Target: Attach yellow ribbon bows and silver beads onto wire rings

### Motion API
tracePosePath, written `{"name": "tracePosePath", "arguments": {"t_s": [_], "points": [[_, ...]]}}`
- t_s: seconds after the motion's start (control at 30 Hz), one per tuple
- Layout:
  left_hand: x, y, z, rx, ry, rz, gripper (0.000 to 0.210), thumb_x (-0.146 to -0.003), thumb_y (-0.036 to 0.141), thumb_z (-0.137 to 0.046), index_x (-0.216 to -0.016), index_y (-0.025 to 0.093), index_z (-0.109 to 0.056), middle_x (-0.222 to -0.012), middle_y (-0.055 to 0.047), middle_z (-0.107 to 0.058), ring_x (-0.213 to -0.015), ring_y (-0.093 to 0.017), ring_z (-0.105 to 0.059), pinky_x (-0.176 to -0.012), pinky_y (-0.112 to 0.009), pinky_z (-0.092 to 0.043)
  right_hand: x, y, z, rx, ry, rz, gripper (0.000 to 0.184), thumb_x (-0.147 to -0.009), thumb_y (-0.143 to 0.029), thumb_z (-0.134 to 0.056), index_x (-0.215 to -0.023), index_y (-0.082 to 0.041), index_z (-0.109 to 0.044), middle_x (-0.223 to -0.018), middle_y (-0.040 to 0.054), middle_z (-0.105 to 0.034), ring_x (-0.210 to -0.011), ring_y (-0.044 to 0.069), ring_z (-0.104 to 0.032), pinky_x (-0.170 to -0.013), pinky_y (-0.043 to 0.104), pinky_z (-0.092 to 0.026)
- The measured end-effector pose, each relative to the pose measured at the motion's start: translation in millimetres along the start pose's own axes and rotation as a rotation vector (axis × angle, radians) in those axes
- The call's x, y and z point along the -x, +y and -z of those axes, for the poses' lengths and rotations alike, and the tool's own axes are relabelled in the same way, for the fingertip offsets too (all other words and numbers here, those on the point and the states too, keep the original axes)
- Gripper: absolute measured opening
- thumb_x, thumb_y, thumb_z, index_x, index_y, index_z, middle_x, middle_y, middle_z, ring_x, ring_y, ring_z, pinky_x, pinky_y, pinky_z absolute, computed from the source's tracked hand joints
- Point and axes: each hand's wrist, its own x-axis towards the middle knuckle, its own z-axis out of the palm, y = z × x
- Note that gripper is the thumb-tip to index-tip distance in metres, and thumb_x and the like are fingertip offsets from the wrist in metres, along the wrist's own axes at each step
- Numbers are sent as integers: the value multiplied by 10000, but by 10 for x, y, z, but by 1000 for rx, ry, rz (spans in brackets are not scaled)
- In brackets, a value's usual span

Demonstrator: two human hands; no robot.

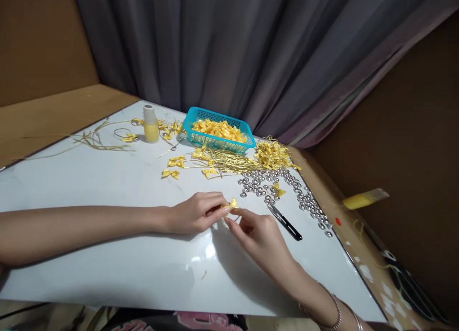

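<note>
Above the white tabletop, my left hand (201,211) pinches a small yellow ribbon bow (234,203) between thumb and fingers. My right hand (263,237) meets it from the right, with the index finger against the bow and the thumb curled in below. A thin cord (237,218) shows between the right thumb and finger; the fingertips hide most of it. Just beyond the right hand lie black-handled thread snips (287,223) and many small silver rings (253,183). A loose yellow bow (278,190) rests among the rings.
A blue basket (189,125) of yellow bows stands at the back. Near it are gold cords (233,161), a heap of corded bows (274,155) and a yellow-filled bottle (151,130). Another yellow tube (364,198) and black scissors (409,283) lie to the right.
</note>
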Motion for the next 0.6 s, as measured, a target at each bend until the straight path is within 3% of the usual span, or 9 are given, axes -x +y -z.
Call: {"name": "tracePosePath", "arguments": {"t_s": [0.27,0.6], "points": [[9,-21,0,-56,-30,-72,244,-937,186,-366,-719,164,-473,-654,-2,-482,-606,-113,-440,-562,-230,-378,-112,-47,91,-498,-273,-258,235,-815,-316,-553,-812,-122,-686,-334,-87,-400,-311,53,-283,-384,199,-232],[15,-31,-8,-88,-8,-62,239,-932,170,-383,-711,163,-475,-644,3,-474,-602,-115,-440,-570,-241,-377,-73,29,176,-934,-359,-260,119,-772,-280,-602,-751,-163,-599,-329,-94,-475,-262,43,-340,-362,179,-275]]}}
